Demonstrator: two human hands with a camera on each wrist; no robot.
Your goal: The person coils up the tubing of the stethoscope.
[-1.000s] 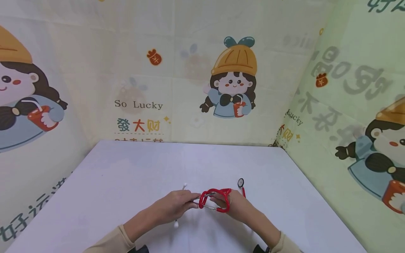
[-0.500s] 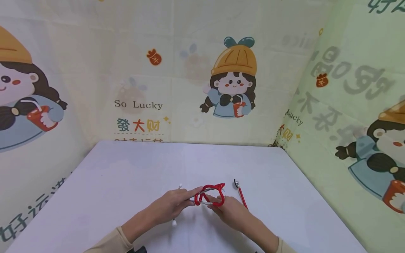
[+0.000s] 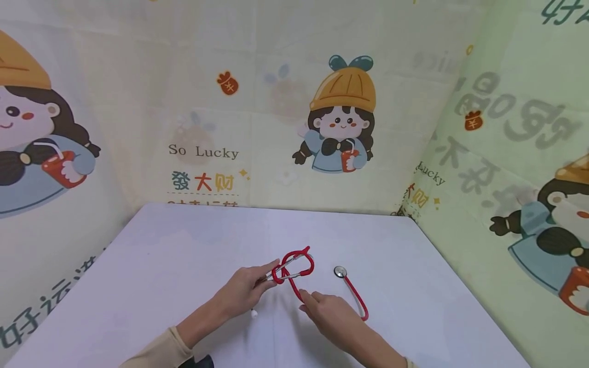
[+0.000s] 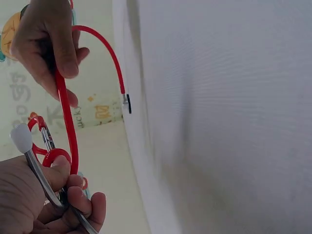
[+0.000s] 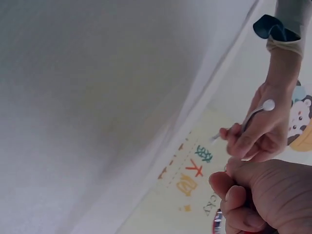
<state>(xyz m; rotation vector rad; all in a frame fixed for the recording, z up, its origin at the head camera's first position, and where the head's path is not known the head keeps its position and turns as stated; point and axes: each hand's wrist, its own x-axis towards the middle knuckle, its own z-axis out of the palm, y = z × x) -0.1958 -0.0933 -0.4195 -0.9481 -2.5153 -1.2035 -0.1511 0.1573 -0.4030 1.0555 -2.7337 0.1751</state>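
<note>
I held the stethoscope (image 3: 297, 253) up between my two hands over the near part of the white table (image 3: 193, 240), and neither hand was free. My left hand (image 3: 239, 290) was closed in a pinch, thumb pressed on a small red loop (image 4: 50, 155) and fingers curled in beneath by the metal ear tubes (image 3: 293, 276). That loop looked to pass round the metal, so I judge the grip sat there to stop it slipping off. A white ear tip (image 4: 21, 138) stuck out on the wrist side of my fist, presumably because those curved ends were easier to leave outside the fingers. My right hand (image 3: 333, 318) was bent firmly round the red tubing (image 4: 67, 117), lower and to the right of the other; with the hands spaced apart like that, the stretch between them ran almost straight, which probably saved it from sagging into another bend. The wider red bow stood out past my left fingertips, seemingly held up by its own springiness. On the far side of my right hand, the remaining tubing curved away to the chest piece (image 3: 340, 272), apart from both hands. I could not tell whether it rested on the table or hung just above.
</note>
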